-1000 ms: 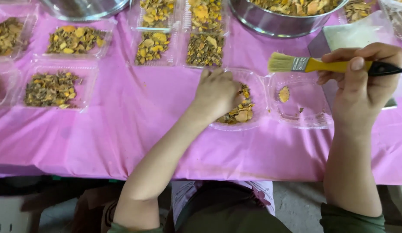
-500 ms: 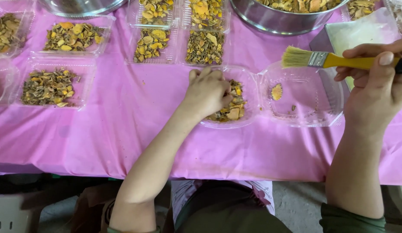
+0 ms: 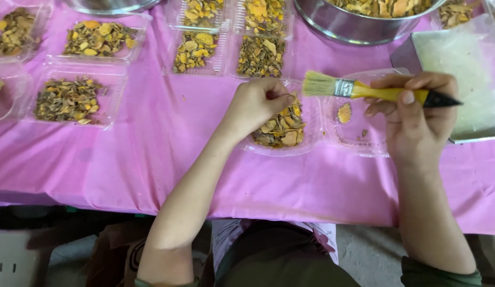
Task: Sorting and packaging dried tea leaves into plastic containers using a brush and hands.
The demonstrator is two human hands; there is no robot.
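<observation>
My left hand rests on the left edge of an open clear clamshell box, fingers curled onto the yellow-orange dried slices in its left half. My right hand grips a yellow-handled paintbrush with pale bristles, held level above the box's right half, bristles pointing left. That right half holds only one orange slice and a few crumbs.
A pink cloth covers the table. Several clear trays of dried slices sit left and behind. A large steel bowl of slices stands at the back, a metal tray with white contents at the right.
The brush has moved left and lower, over the open box. My left hand stays on the filled half, with the view shifted slightly.
</observation>
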